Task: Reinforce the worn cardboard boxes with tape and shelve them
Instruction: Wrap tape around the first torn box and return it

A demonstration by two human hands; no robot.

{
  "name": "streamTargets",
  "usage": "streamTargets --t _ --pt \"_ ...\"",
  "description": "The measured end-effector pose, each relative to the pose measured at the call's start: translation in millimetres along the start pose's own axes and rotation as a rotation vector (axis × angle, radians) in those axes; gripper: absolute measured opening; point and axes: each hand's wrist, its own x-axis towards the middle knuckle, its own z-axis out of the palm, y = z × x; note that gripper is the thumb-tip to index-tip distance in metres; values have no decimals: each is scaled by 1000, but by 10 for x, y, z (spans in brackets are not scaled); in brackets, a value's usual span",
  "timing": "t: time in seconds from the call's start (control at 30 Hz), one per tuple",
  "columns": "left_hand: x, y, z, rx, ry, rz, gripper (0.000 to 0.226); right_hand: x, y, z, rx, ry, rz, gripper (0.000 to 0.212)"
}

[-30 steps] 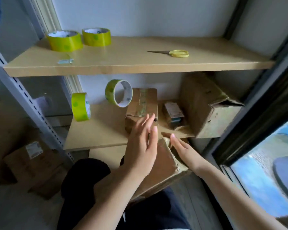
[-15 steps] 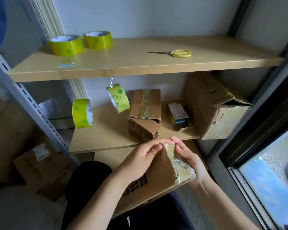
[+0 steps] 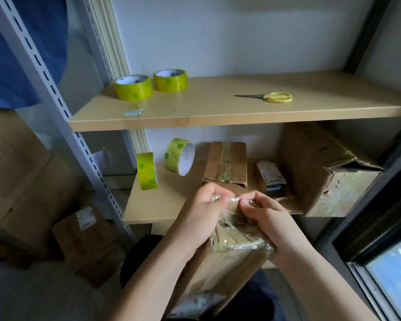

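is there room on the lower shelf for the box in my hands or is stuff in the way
Partly blocked. The lower shelf already holds a small taped box, a tiny carton and a large torn box. Bare board shows only at the left, beneath two hanging tape rolls.

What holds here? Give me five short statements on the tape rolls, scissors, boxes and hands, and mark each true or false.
1. Two tape rolls lie flat on the upper shelf. True.
2. The scissors lie on the lower shelf. False: they lie on the upper shelf.
3. Both hands, left hand and right hand, pinch clear tape at the held box. True.
4. The right hand holds the scissors. False: it pinches tape.
5. The large box on the lower shelf looks intact. False: its end is torn.
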Motion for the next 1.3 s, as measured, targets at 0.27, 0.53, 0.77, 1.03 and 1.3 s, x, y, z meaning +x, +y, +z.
streamTargets --t 0.27,0.53,0.77,1.03,1.3 --pt "-162 35 -377 -328 3 19 13 -4 -64 274 52 -311 -11 34" --pt "-225 -58 -639 -179 -188 -91 45 18 69 384 20 -309 -79 40" --pt "-224 -89 -538 -206 -136 6 44 34 -19 304 -36 -387 -5 61" --pt "-348 -106 -524 21 -57 289 38 93 39 337 114 -305 -9 33" --pt "-322 -110 -695 870 -39 560 64 258 223 361 -60 -181 2 41"
